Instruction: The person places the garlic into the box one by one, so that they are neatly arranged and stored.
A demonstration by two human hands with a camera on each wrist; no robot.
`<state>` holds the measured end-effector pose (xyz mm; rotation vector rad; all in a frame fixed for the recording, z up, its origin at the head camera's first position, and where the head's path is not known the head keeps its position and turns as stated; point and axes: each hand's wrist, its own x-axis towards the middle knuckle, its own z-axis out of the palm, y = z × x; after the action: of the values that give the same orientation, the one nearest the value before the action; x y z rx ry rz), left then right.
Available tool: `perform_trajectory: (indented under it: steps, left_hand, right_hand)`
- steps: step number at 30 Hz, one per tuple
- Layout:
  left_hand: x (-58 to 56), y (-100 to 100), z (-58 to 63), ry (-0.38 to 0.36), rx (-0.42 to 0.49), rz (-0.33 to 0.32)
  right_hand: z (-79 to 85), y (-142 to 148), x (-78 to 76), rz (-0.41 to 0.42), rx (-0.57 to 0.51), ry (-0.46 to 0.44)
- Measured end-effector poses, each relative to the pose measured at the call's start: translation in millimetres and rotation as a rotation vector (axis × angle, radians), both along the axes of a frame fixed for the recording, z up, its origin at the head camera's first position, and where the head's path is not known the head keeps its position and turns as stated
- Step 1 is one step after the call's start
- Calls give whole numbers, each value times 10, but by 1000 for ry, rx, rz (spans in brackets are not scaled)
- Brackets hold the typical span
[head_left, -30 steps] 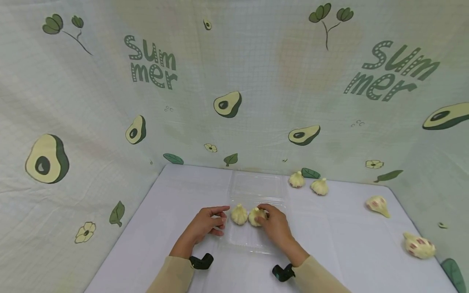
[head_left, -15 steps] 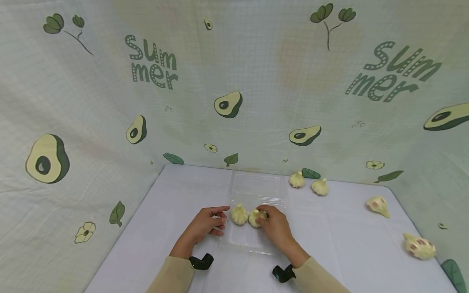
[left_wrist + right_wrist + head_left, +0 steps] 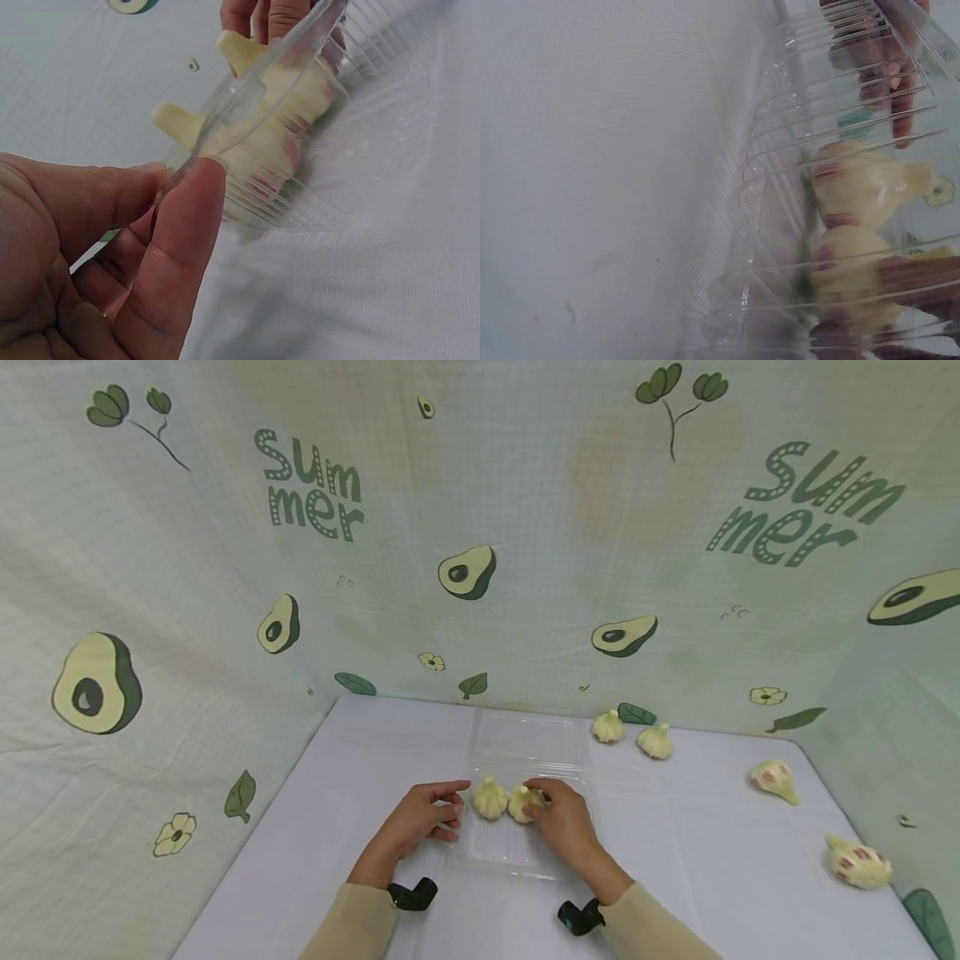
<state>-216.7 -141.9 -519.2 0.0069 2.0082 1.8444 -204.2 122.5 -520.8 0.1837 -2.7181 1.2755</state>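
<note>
A clear plastic clamshell box (image 3: 495, 853) lies with its lid (image 3: 528, 737) folded back on the white table. Two garlic bulbs sit side by side in its base: a left bulb (image 3: 490, 798) and a right bulb (image 3: 521, 804). My left hand (image 3: 420, 817) pinches the box's rim between thumb and finger, as the left wrist view shows. Inside the box, my right hand (image 3: 566, 822) grips the right bulb, fingers behind it and thumb in front. Through the ribbed wall in the right wrist view both bulbs (image 3: 859, 187) stand touching or nearly so.
Two more garlic bulbs, one (image 3: 607, 727) and another (image 3: 655, 742), stand behind the box to the right. Farther right, a garlic bulb (image 3: 774, 782) and a purple-marked one (image 3: 858, 863) lie on their sides. A printed cloth (image 3: 540, 527) encloses the table's back and sides.
</note>
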Motion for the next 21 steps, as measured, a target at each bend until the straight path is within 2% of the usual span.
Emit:
perform_trajectory:
  steps: [10, 21]
  left_hand:
    - [-3, -6, -3, 5, 8, -8]
    - [5, -2, 11, 11, 3, -8]
  right_hand:
    - [-12, 21, -16, -18, 5, -23]
    - [-3, 34, -15, -21, -60, -89]
